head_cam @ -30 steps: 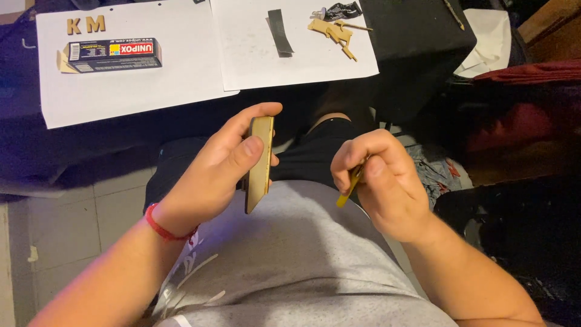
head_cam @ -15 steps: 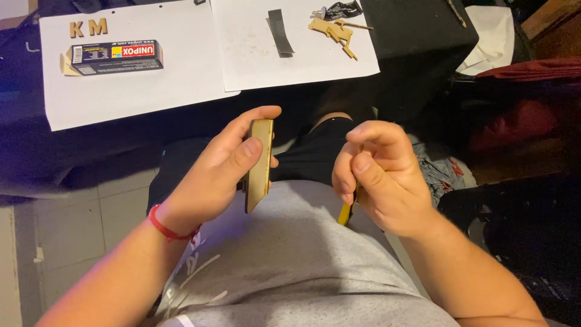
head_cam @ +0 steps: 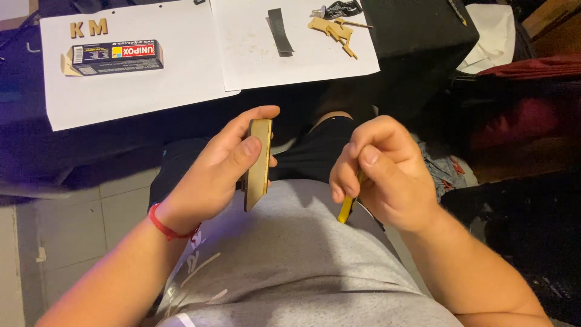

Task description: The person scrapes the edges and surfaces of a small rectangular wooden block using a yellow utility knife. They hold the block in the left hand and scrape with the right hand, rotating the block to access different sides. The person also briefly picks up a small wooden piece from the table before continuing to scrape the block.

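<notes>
Fingers and thumb of the left hand clamp a thin tan wooden piece by its faces, edge turned up toward the camera, probably so that the narrow side stays exposed and steady over the lap. Just across from that grip, the right hand is curled shut around a slim yellow tool, only its lower tip poking out below the fist (what kind of tool cannot be told); it sits near the piece without touching it. Beyond both hands, on white paper sheets, lie a dark glue box, two wooden letters, a dark strip and small wooden offcuts.
</notes>
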